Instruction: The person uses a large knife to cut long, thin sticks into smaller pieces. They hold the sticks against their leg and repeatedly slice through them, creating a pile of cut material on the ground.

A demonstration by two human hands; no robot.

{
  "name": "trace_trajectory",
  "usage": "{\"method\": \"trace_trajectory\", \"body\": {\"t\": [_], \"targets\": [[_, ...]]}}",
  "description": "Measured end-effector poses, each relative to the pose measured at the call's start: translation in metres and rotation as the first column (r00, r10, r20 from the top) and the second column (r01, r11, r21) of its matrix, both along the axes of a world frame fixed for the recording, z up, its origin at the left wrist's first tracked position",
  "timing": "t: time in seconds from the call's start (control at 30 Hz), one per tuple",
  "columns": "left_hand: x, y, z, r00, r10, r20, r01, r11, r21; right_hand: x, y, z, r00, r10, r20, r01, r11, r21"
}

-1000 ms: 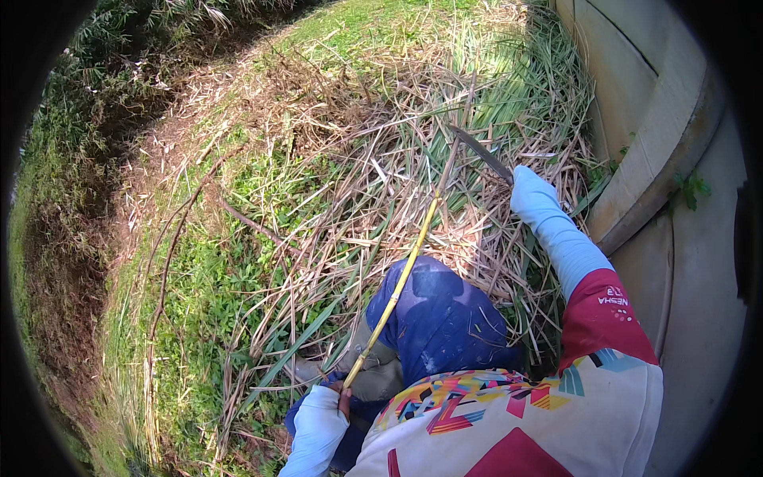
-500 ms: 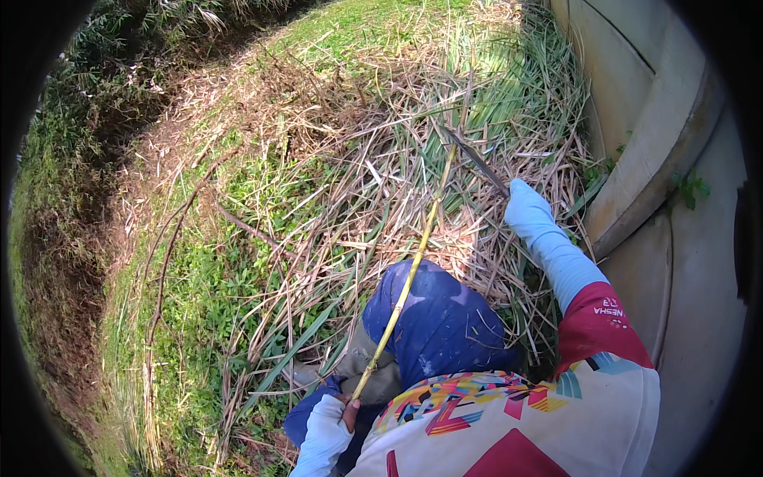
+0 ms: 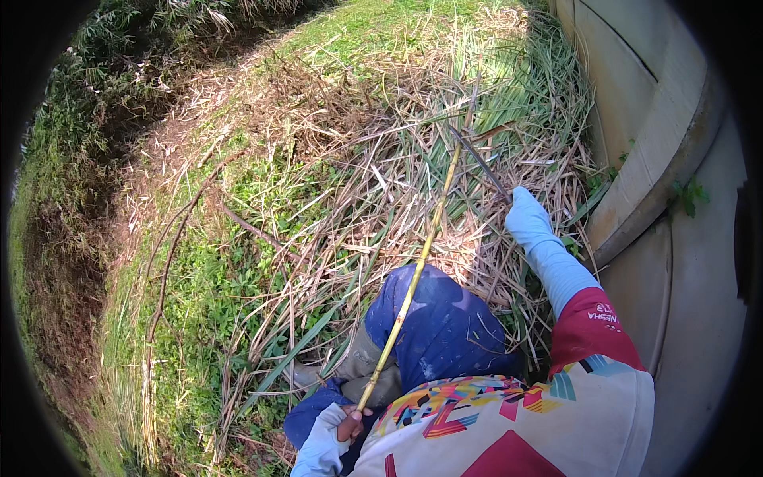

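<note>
My left hand [image 3: 348,424], in a pale blue sleeve that covers part of the palm, is closed round the lower end of a long yellow-green cane stalk [image 3: 410,296]. The stalk slants up and away across my blue-clad knee toward the leaf litter. In my right hand [image 3: 528,215], covered by a light blue sleeve, is a long knife [image 3: 482,165] with a dark, narrow blade; its handle is hidden in my grip. The blade's far part crosses the upper end of the stalk. A brown strip of leaf [image 3: 497,129] shows just beyond the blade.
Dry and green cut leaves [image 3: 381,179] lie thickly ahead. A curved concrete wall with a rib [image 3: 656,159] rises close on my right. Bent dry stems [image 3: 171,254] lie over green weeds at left, and dark bushes [image 3: 103,71] stand at the far left.
The blade has turned and looks narrower, while my right hand has shifted slightly downward. A brown leaf strip now shows past the stalk's end. My left hand has turned a little, still holding the stalk.
</note>
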State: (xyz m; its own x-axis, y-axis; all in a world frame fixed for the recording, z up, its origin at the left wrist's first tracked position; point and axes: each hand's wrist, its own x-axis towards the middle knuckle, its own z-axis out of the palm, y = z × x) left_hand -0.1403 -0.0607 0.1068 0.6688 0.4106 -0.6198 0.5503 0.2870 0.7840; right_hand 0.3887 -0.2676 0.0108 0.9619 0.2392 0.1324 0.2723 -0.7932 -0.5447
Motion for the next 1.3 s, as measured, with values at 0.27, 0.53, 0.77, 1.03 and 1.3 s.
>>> {"method": "trace_trajectory", "body": {"t": [0.27, 0.53, 0.77, 1.03, 1.3], "targets": [[0.014, 0.000, -0.015, 1.000, 0.005, -0.013, -0.004, 0.997, 0.077, -0.135, 0.029, 0.018, 0.679, 0.717, 0.154, -0.716, 0.694, -0.075], [-0.001, 0.010, -0.010, 0.999, 0.040, -0.007, -0.040, 0.994, -0.097, -0.009, 0.028, -0.023, 0.994, 0.108, 0.021, -0.107, 0.994, -0.013], [-0.005, 0.006, -0.024, 0.995, 0.094, -0.044, -0.091, 0.994, 0.068, -0.109, 0.025, 0.020, 0.863, 0.479, 0.161, -0.471, 0.878, -0.086], [-0.049, -0.010, -0.019, 0.991, 0.130, -0.029, -0.116, 0.951, 0.288, -0.091, 0.054, 0.018, 0.734, 0.666, 0.131, -0.644, 0.744, -0.179], [-0.126, 0.006, -0.029, 0.991, 0.086, -0.106, -0.051, 0.953, 0.298, 0.090, 0.040, -0.002, 0.989, -0.029, -0.142, 0.018, 0.997, -0.075]]}}
